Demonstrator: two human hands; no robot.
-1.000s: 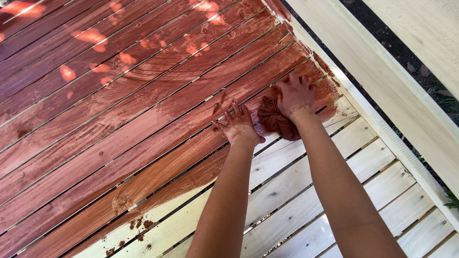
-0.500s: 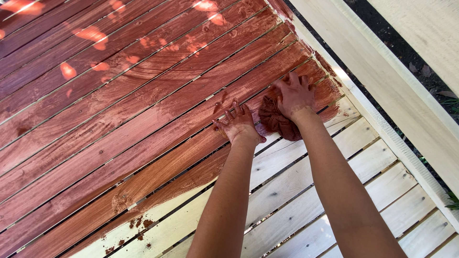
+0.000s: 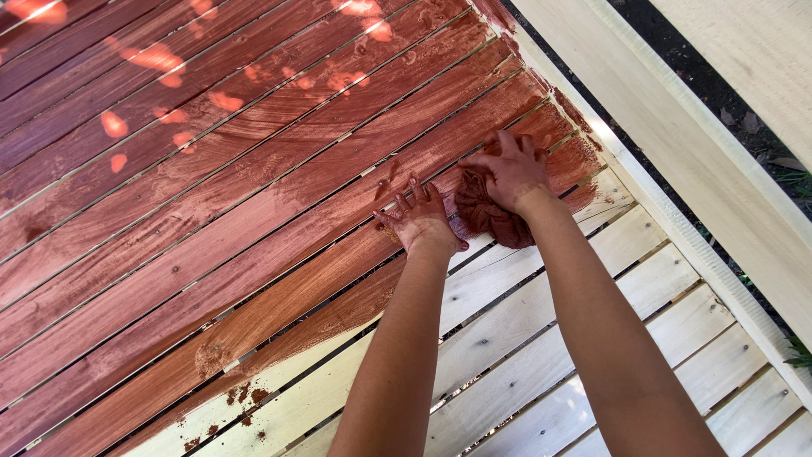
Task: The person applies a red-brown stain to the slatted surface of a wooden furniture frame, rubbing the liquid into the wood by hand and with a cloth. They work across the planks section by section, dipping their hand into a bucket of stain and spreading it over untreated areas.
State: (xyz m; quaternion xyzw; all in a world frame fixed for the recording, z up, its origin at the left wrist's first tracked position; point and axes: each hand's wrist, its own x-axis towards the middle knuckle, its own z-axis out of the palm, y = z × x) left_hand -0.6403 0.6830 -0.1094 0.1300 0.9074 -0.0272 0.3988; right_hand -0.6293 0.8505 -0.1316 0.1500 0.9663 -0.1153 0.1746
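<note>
A slatted wooden panel lies below me, most of its slats stained reddish brown and the nearer slats still pale bare wood. My right hand presses a stain-soaked reddish rag onto a slat near the panel's right edge. Just left of the rag, my left hand rests flat on a stained slat with fingers spread, its skin smeared with stain.
A pale wooden frame board runs along the panel's right side, with dark ground and some green leaves beyond it. Drips of stain dot a bare slat at lower left. Sunlight spots fall on the far stained slats.
Both hands and the rag stay in nearly the same spot; the right hand has shifted the rag only slightly on the slat.
</note>
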